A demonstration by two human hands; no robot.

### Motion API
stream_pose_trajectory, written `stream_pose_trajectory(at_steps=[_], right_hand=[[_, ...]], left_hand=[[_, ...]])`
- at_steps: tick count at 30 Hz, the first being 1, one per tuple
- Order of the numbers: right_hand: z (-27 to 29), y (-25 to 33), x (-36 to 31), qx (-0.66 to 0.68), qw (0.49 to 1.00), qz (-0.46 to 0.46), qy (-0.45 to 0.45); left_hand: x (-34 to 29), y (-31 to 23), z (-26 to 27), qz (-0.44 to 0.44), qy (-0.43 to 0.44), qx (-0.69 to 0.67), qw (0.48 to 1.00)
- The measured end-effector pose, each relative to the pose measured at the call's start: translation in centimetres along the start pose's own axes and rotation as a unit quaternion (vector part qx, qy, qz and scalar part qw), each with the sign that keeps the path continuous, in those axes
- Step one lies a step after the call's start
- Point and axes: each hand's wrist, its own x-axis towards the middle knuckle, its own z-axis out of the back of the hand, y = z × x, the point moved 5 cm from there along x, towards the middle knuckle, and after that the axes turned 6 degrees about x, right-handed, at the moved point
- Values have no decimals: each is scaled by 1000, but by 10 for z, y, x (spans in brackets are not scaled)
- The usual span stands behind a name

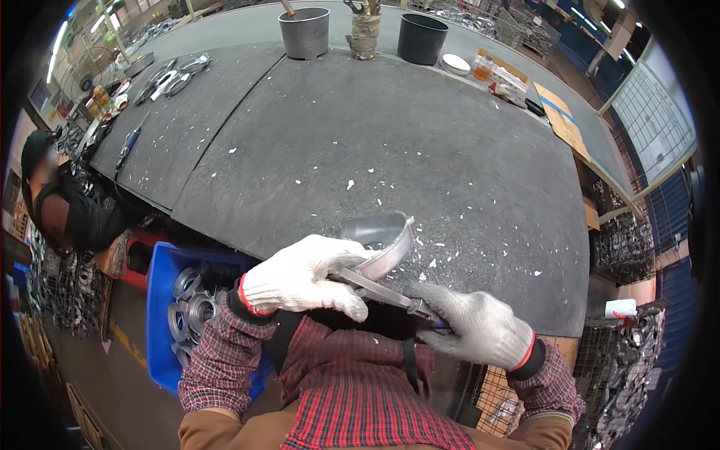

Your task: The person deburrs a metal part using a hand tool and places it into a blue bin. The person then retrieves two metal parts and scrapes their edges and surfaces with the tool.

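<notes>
Table, broad, flat and dark grey, stretched out before the person, a straight seam running through its left part. Below its near left edge sat a blue rectangular plastic bin holding silvery metal rings. Along the far edge stood a grey metal bucket and a round black bucket, with a beige tape-wrapped cylinder between them. At the middle of the near edge, the left grip, in a white knitted glove with a red-trimmed cuff, clasped a curved, hollow, grey metal part, tilted; whether it touched the table could not be told. The right grip, in a matching glove and closer to the near right corner, was closed around one end of a narrow, silver-coloured metal tool, which slanted across to the left thumb. Small white flakes lay scattered over the table, several just right of the part.
</notes>
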Motion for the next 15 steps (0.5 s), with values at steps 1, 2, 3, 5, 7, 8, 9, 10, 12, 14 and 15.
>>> stream_pose_trajectory(at_steps=[1,2,3,5,7,8,9,10,12,14,15], right_hand=[[0,-6,2,-2,1000,2,3],[-3,-15,3,38,998,-18,38],[-5,-19,4,77,994,-38,72],[-5,-15,10,91,992,-36,81],[-6,-12,12,71,995,-40,49],[-9,-10,13,69,996,-35,51],[-9,-8,14,38,999,-17,21],[-10,-8,14,9,1000,0,-12],[-15,-10,13,5,1000,8,-22],[-17,-8,14,23,999,-17,-21],[-16,-3,16,24,999,-13,-21]], left_hand=[[-2,2,-3,-1,-4,-2,1000],[-4,0,-3,-41,-52,23,998],[-7,-2,-1,-80,-101,48,991],[-12,-3,-1,-114,-136,145,973],[-18,-5,0,-123,-228,229,938],[-22,1,1,-111,-245,219,938],[-25,2,-2,-111,-249,221,936],[-25,7,-3,-84,-259,162,949],[-26,3,-5,-19,-230,125,965],[-28,10,-13,-17,-248,96,964],[-29,13,-19,-17,-261,64,963]])
